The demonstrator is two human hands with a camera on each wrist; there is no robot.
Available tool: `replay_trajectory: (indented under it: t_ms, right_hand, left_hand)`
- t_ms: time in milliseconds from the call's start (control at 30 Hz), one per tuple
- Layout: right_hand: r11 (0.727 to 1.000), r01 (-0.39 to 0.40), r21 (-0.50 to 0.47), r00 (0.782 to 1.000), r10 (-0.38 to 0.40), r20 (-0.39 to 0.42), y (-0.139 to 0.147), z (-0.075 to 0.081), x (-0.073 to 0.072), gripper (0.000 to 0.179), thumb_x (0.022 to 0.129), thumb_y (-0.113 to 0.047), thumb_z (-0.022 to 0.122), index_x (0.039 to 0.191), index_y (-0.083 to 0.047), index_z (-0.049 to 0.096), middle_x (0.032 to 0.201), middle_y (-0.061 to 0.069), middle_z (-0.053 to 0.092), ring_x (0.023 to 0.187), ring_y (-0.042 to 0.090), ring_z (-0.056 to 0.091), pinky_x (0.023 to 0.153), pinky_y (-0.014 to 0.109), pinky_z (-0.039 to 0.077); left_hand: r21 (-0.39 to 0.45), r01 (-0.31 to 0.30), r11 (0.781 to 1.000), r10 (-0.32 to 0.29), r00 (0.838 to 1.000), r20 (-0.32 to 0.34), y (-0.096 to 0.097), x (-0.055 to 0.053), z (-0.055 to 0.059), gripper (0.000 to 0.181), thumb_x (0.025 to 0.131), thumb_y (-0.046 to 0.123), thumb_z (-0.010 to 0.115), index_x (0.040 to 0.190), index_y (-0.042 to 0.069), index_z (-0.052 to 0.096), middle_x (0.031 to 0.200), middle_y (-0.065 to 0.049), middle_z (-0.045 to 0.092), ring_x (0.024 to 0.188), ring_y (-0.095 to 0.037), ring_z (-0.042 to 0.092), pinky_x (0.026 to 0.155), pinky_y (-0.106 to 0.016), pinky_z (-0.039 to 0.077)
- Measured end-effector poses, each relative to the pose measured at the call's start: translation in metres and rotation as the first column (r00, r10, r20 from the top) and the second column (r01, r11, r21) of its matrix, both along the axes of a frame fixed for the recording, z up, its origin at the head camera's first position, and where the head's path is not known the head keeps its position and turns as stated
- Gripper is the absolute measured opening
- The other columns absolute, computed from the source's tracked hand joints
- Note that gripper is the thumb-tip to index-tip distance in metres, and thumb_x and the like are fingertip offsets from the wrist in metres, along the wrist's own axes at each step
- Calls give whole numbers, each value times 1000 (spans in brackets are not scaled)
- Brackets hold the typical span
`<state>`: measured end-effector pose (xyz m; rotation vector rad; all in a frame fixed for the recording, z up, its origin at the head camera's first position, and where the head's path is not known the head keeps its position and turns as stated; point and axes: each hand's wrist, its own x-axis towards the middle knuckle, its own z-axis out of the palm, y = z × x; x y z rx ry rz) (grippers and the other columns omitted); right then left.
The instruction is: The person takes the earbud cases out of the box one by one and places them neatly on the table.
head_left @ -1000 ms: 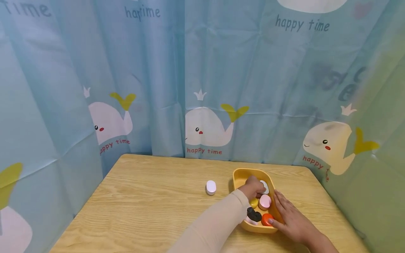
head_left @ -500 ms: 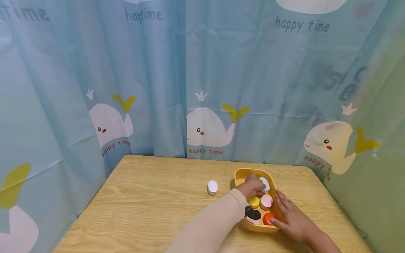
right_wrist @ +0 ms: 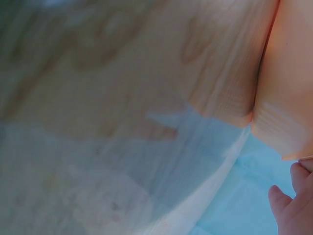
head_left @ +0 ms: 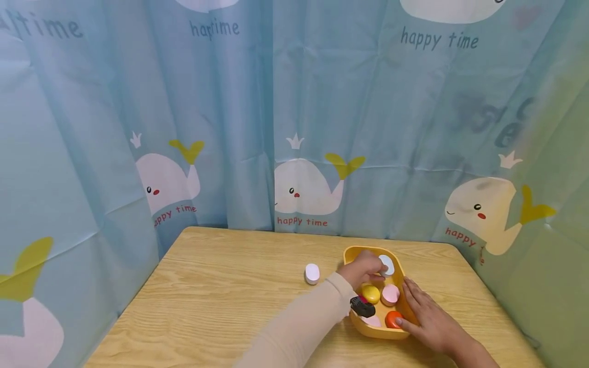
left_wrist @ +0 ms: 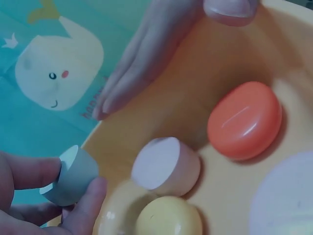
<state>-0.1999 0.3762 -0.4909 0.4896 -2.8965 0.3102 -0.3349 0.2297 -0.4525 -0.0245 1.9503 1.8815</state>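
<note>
A blue curtain printed with white whales hangs behind and beside a wooden table. point(head_left: 230, 291) A cream sleeve point(head_left: 294, 327) covers the left arm, which reaches across to a yellow box point(head_left: 379, 334) on the table. The right hand point(head_left: 430, 319) lies along the box's right side, fingers straight, thumb over the rim, and grips no block. The left hand point(head_left: 366, 267) is over the far part of the box, pinching a pale block point(left_wrist: 76, 178) between thumb and fingers. At its cuff sits a black object point(head_left: 362, 307), perhaps the wrist camera, though it shows too small to be sure. In the box, a red block point(head_left: 393, 319) lies near the right hand's thumb, a pink block point(head_left: 390, 295) farther in, and a yellow block point(head_left: 371, 294) just left of the pink one. A white block point(head_left: 312, 273) stands on the table, left of the box.
</note>
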Motion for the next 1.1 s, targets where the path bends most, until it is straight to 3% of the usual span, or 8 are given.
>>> replay_trajectory:
  t_ms: [133,300,667,900,1100]
  right_hand:
    - [1000,-12,9,1000,12,-15,1,-1,0,80,94,-49,58,145,8,35,154,24,26,138,39,29,103,5,-10]
    - [999,-32,11,998,32,-51,0,1,0,79,93,-47,60,143,10,37,152,25,28,136,40,31,103,5,-9]
    - [1000,5,-2,1000,-5,16,-1,3,0,82,93,-51,59,144,10,36,153,25,27,136,44,31,99,3,-12]
    - [1000,-4,-10,1000,4,22,-1,2,0,82,93,-50,58,145,10,34,153,25,26,136,45,29,99,4,-12]
    - [1000,-7,-7,1000,7,18,2,1,0,82,94,-50,57,145,10,34,154,24,25,139,41,27,100,4,-12]
  left_hand:
    - [7,35,999,-35,999,-12,-6,-3,1,10,83,-14,65,81,-7,59,75,-10,56,71,-26,64,76,-41,58]
    - [51,41,998,-41,999,-7,-15,-7,2,10,83,-13,66,83,-7,59,76,-12,57,73,-26,64,80,-45,56]
    - [142,112,983,-108,993,-40,-42,-7,6,11,87,-8,66,98,-7,65,84,-12,63,83,-28,67,77,-43,57]
    - [159,200,967,-190,979,-77,-76,-13,8,16,89,-7,64,105,-10,65,91,-14,65,86,-26,67,76,-37,58]
    - [145,214,966,-206,976,-64,-102,-21,12,16,91,-5,63,107,-9,64,92,-14,64,87,-25,67,79,-36,57]
